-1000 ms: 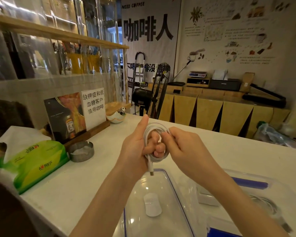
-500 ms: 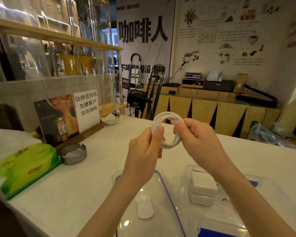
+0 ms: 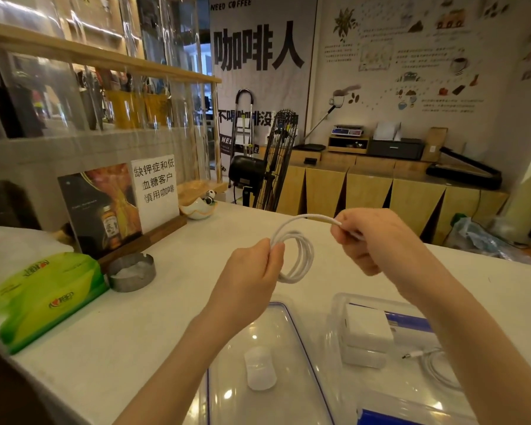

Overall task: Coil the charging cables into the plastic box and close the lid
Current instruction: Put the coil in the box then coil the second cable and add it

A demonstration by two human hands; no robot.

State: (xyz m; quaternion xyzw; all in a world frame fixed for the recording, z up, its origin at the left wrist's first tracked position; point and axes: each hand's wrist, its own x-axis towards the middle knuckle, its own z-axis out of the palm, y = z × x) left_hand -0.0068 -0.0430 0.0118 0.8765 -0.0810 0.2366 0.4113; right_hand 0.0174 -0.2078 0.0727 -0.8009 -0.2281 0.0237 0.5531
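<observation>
I hold a white charging cable (image 3: 301, 256) in the air above the white counter. My left hand (image 3: 252, 277) pinches its coiled loops at their left side. My right hand (image 3: 368, 237) grips the cable's free end, which arcs up from the coil. Below my hands lies the clear lid (image 3: 288, 348) with a blue rim, flat on the counter. To its right stands the open clear plastic box (image 3: 337, 305), holding white charger blocks (image 3: 368, 329) and another white cable (image 3: 436, 363).
A green tissue pack (image 3: 43, 299) and a metal ashtray (image 3: 132, 271) sit on the counter at the left. Behind them stand a sign in a wooden holder (image 3: 120, 204) and a small bowl (image 3: 196, 207). A glass screen rises along the left side.
My hands have drawn apart: the right hand has pulled the cable's free end away to the right, while the left hand keeps the coil.
</observation>
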